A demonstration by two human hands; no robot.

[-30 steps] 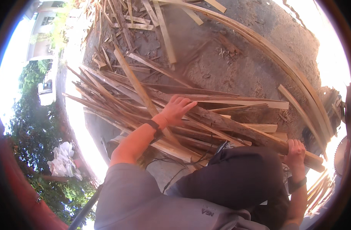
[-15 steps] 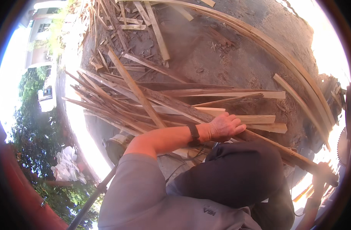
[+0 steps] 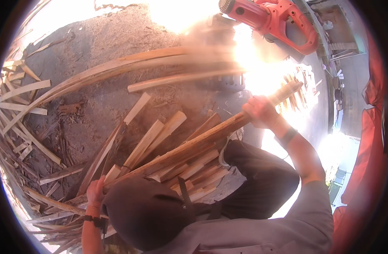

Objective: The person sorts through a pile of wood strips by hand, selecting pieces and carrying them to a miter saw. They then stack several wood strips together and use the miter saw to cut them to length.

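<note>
Clearly stiff and rough, the long wooden slat [image 3: 194, 144] spans between both hands: left hand [image 3: 95, 192] is closed around its lower end, right hand [image 3: 259, 111] wrapped near the top. Two-ended hold suits its length; splinters look likely.

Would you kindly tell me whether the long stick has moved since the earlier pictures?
Yes. The long stick, earlier low among the slat pile, now slants above it between left hand and right hand, tip near the red saw.
</note>
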